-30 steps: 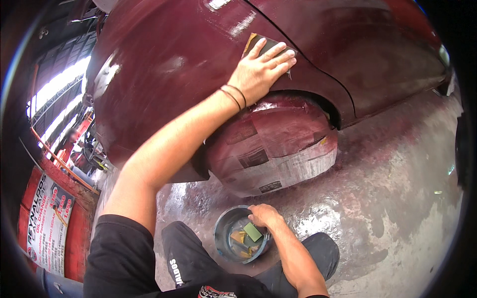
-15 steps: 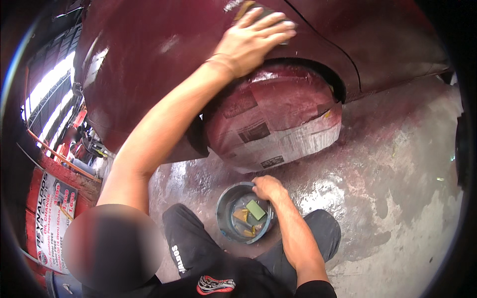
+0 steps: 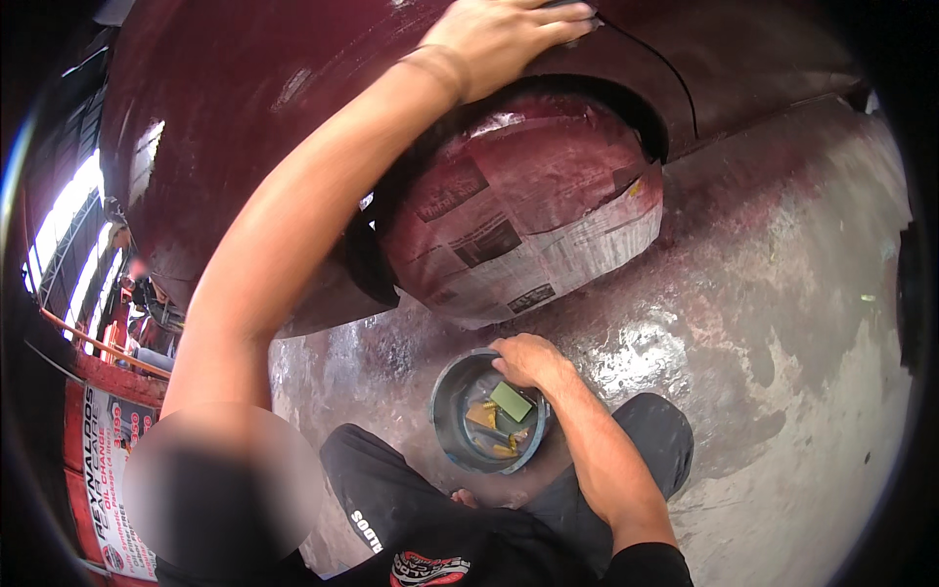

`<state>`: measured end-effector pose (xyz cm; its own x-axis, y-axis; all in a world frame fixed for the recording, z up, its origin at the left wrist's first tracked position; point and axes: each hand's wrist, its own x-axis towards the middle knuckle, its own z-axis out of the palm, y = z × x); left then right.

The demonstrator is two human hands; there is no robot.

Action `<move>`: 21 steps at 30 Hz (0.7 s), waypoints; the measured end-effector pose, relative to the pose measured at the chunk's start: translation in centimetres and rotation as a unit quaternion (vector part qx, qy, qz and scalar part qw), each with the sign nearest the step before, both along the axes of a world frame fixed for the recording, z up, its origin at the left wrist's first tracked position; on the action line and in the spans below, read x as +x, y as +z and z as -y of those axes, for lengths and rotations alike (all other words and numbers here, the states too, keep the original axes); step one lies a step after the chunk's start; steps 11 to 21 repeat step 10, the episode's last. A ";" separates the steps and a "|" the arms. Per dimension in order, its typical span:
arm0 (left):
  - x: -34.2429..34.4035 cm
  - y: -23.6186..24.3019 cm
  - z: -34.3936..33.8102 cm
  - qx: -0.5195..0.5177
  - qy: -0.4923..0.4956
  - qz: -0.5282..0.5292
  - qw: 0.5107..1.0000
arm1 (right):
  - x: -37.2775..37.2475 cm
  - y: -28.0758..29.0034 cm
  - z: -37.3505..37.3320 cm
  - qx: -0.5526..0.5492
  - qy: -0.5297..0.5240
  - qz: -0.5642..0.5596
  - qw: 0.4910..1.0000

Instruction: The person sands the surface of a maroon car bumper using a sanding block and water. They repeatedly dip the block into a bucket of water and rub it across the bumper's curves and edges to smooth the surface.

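Observation:
My left hand lies on the dark red car body panel above the wheel arch. Its fingers press over a dark flat piece of sandpaper, mostly hidden under the palm and cut off by the top edge. Low between my knees stands a grey bucket. My right hand grips its far right rim, thumb on the inner side. Inside the bucket are a green rectangular block and several yellow-tan scraps in what looks like water.
Newspaper with red overspray covers the wheel under the arch. The concrete floor looks wet and stained red near the car. At the left are a red wall with a printed sign and an orange rail.
My left hand has slid a little with the sandpaper across the panel, and my view has shifted, so the hand sits higher in the picture. The right hand keeps its hold on the bucket.

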<state>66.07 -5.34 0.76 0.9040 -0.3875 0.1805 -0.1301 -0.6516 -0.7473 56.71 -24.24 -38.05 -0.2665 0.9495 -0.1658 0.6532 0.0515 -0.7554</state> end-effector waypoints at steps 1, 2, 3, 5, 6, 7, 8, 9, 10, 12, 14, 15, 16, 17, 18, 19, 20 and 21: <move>-1.9 -0.6 -0.2 0.008 0.020 -0.003 1.000 | 0.5 -0.1 -0.4 0.006 -0.001 0.019 1.000; -5.6 -0.7 -0.2 0.017 0.044 -0.007 0.999 | 1.1 0.1 -0.9 0.013 0.002 0.036 0.999; -10.0 -0.7 -0.4 0.033 0.075 -0.010 0.997 | 0.9 0.1 -0.9 0.019 0.013 0.052 0.998; -20.2 -0.4 -0.1 0.044 0.153 -0.017 0.987 | -0.5 0.4 -0.8 0.086 -0.009 -0.013 0.996; -23.5 -0.3 0.1 0.036 0.194 -0.021 0.980 | -1.1 0.5 -1.0 0.121 -0.021 -0.046 0.991; -23.4 -0.4 0.2 0.041 0.194 -0.022 0.980 | -1.1 0.5 -1.3 0.124 -0.018 -0.045 0.991; -23.2 -0.6 0.2 0.045 0.195 -0.022 0.980 | -1.1 0.5 -1.5 0.127 -0.014 -0.043 0.991; -22.8 -0.8 0.1 0.048 0.196 -0.021 0.979 | -1.1 0.4 -1.7 0.130 -0.011 -0.041 0.991; -23.2 -0.9 0.3 0.048 0.200 -0.024 0.978 | -1.6 0.5 -1.5 0.131 -0.003 -0.042 0.990; -23.2 -0.9 0.3 0.048 0.200 -0.024 0.978 | -1.6 0.5 -1.5 0.131 -0.003 -0.042 0.990; -23.2 -0.9 0.3 0.048 0.200 -0.024 0.978 | -1.6 0.5 -1.5 0.131 -0.003 -0.042 0.990; -23.2 -0.9 0.3 0.048 0.200 -0.024 0.978 | -1.6 0.5 -1.5 0.131 -0.003 -0.042 0.990; -23.2 -0.9 0.3 0.048 0.200 -0.024 0.978 | -1.6 0.5 -1.5 0.131 -0.003 -0.042 0.990; -23.2 -0.9 0.3 0.048 0.200 -0.024 0.978 | -1.6 0.5 -1.5 0.131 -0.003 -0.042 0.990; -23.2 -0.9 0.3 0.048 0.200 -0.024 0.978 | -1.6 0.5 -1.5 0.131 -0.003 -0.042 0.990; -23.2 -0.9 0.3 0.048 0.200 -0.024 0.978 | -1.6 0.5 -1.5 0.131 -0.003 -0.042 0.990; -23.2 -0.9 0.3 0.048 0.200 -0.024 0.978 | -1.6 0.5 -1.5 0.131 -0.003 -0.042 0.990; -23.2 -0.9 0.3 0.048 0.200 -0.024 0.978 | -1.6 0.5 -1.5 0.131 -0.003 -0.042 0.990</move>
